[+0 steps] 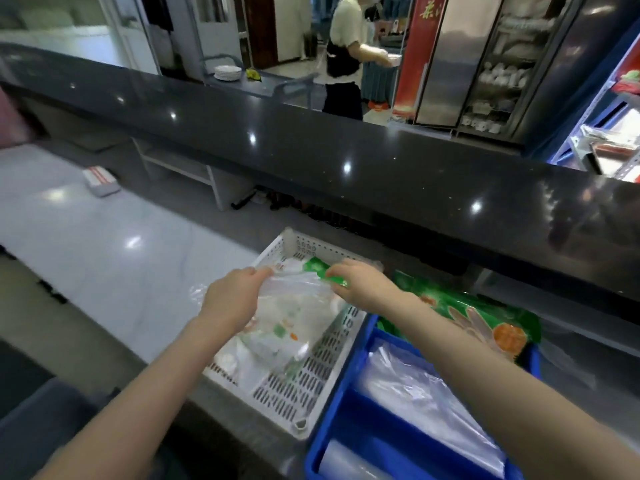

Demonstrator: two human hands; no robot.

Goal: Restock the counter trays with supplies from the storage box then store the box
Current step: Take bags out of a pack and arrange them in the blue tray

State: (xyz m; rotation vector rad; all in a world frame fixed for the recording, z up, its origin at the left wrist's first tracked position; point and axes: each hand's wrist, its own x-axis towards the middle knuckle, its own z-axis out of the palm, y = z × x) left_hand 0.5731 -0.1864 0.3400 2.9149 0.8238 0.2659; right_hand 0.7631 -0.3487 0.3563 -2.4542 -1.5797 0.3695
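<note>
Head view: left hand (pixel 232 299) and right hand (pixel 360 284) hold a clear supply pack (pixel 294 313) over the white tray (pixel 294 403)
Left fingers pinch the pack's clear top edge; right fingers pinch its green header strip (pixel 317 265). The tray sits just beside the blue storage box (pixel 341 393). Pull both edges apart evenly, mouth low and inside the tray rim, so the contents should not spill onto the counter
</note>
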